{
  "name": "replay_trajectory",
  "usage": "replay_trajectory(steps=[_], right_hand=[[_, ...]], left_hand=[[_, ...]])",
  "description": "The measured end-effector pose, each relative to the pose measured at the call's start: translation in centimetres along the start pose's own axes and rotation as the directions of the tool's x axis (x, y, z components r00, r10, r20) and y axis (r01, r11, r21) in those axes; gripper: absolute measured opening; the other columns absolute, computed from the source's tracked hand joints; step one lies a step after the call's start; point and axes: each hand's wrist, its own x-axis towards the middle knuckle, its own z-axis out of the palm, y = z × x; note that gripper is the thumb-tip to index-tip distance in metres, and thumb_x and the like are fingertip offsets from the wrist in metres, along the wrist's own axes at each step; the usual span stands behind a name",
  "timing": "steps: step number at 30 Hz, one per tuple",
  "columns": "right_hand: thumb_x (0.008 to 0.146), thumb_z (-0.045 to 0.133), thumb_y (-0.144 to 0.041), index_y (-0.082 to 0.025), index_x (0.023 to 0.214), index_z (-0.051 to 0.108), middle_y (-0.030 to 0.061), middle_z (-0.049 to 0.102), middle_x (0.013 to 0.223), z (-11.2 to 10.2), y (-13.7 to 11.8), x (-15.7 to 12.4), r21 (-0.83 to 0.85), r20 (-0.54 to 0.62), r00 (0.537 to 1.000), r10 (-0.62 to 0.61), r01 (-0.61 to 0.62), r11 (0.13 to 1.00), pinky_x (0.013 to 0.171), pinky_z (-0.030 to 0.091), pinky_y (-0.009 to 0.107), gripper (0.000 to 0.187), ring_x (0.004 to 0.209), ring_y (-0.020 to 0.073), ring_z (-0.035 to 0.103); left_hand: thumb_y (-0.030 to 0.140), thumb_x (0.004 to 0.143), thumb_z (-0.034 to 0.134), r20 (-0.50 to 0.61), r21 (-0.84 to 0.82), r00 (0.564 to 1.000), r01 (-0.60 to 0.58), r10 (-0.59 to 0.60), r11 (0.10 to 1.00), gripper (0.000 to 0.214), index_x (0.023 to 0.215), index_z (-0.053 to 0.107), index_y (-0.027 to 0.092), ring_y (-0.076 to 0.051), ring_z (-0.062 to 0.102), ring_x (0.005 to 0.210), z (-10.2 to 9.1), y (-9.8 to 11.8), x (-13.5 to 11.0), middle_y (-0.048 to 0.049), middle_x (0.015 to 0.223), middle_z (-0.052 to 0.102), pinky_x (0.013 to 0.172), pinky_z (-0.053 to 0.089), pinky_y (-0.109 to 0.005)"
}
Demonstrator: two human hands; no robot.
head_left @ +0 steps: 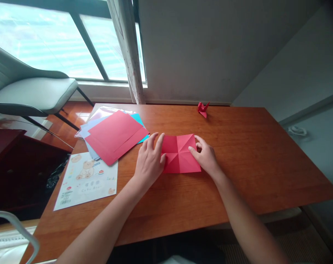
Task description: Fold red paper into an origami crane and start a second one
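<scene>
Paper (180,159) btwn L hand (149,157), palm-dn, fingers spread, & R hand (206,154), pinch on edge.

red sheet (180,154): matt creased paper | table (251,154): smooth wood, faint sheen | curtain (126,47): cloth

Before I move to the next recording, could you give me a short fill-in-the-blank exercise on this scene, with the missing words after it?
1. The right hand pinches the creased sheet at its ____ edge.
2. The folded paper bird stands close to the ____ edge of the table.
3. The printed white sheet shows a cartoon ____.
4. The loose papers lie to the ____ of the creased sheet.

Missing words: right; far; bear; left.
</scene>
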Motion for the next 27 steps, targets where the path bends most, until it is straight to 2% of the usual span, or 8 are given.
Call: replay_trajectory(steps=[2,5,8,11,18,21,24,27], right_hand=[[0.085,0.062,-0.037,-0.015,0.138,0.055,0.0042,0.071,0.080,0.1,-0.1,-0.2,-0.163,-0.041,0.998,-0.053,0.046,0.986,0.078,0.051,0.040,0.057,0.074,0.0245,0.066],[0.090,0.056,-0.034,-0.014,0.140,0.054,0.0122,0.072,0.100,0.3,-0.4,-0.5,-0.322,-0.057,0.993,-0.098,0.075,0.944,0.082,0.051,0.043,0.054,0.091,0.0302,0.067],[0.093,0.052,-0.031,-0.016,0.134,0.059,0.0168,0.069,0.115,0.5,-0.7,-0.8,-0.434,-0.029,0.987,-0.158,0.130,0.891,0.088,0.050,0.043,0.045,0.106,0.0330,0.064],[0.095,0.050,-0.031,-0.017,0.132,0.060,0.0165,0.068,0.114,0.6,-0.8,-0.9,-0.503,0.016,0.980,-0.196,0.178,0.846,0.087,0.051,0.043,0.041,0.106,0.0335,0.062],[0.097,0.048,-0.026,-0.017,0.134,0.058,0.0150,0.067,0.114,0.1,-0.9,-0.7,-0.479,0.147,0.946,-0.288,0.323,0.816,0.090,0.052,0.042,0.040,0.106,0.0312,0.062],[0.097,0.049,-0.025,-0.019,0.136,0.056,0.0128,0.067,0.115,0.0,-1.1,-0.5,-0.409,0.227,0.903,-0.365,0.428,0.806,0.093,0.053,0.042,0.039,0.108,0.0291,0.063],[0.097,0.051,-0.024,-0.020,0.136,0.055,0.0121,0.068,0.115,0.2,-1.2,-0.3,-0.361,0.253,0.877,-0.409,0.478,0.801,0.093,0.053,0.042,0.040,0.108,0.0283,0.064],[0.095,0.055,-0.026,-0.018,0.138,0.053,0.0120,0.069,0.117,0.1,-1.3,-0.3,-0.345,0.197,0.914,-0.355,0.403,0.847,0.089,0.054,0.040,0.044,0.105,0.0271,0.067]], left_hand=[[0.018,0.089,0.056,0.081,0.128,0.987,-0.151,0.141,0.980,0.050,0.140,0.052,0.020,-0.036,0.039,0.142,0.1,0.2,-0.2,-0.0165,0.155,0.044,0.112,0.037,-0.054],[0.019,0.094,0.048,0.230,0.147,0.937,-0.299,0.261,0.943,0.041,0.134,0.057,0.021,-0.034,0.041,0.141,0.4,0.4,-0.4,-0.0144,0.151,0.050,0.114,0.033,-0.055],[0.018,0.095,0.046,0.282,0.150,0.914,-0.341,0.291,0.928,0.040,0.134,0.057,0.020,-0.034,0.046,0.137,0.3,0.7,-0.5,-0.0143,0.146,0.054,0.116,0.029,-0.058],[0.020,0.096,0.048,0.275,0.177,0.916,-0.347,0.292,0.921,0.032,0.126,0.061,0.020,-0.034,0.052,0.129,-0.2,1.3,-0.6,-0.0151,0.137,0.060,0.115,0.030,-0.058],[0.023,0.099,0.044,0.384,0.251,0.883,-0.381,0.270,0.890,0.023,0.109,0.064,0.019,-0.029,0.061,0.108,-0.7,2.3,-0.8,-0.0136,0.119,0.065,0.089,0.048,-0.042],[0.026,0.098,0.047,0.380,0.268,0.890,-0.367,0.253,0.891,0.027,0.121,0.061,0.020,-0.029,0.060,0.108,-0.5,2.1,-0.8,-0.0125,0.128,0.063,0.085,0.047,-0.042],[0.033,0.100,0.046,0.354,0.266,0.898,-0.363,0.260,0.893,0.041,0.138,0.052,0.021,-0.032,0.052,0.123,-0.3,1.7,-0.9,-0.0119,0.147,0.053,0.093,0.045,-0.046],[0.037,0.101,0.043,0.352,0.240,0.888,-0.392,0.297,0.888,0.047,0.145,0.047,0.021,-0.034,0.039,0.139,0.1,1.4,-1.0,-0.0086,0.156,0.044,0.110,0.034,-0.052]])
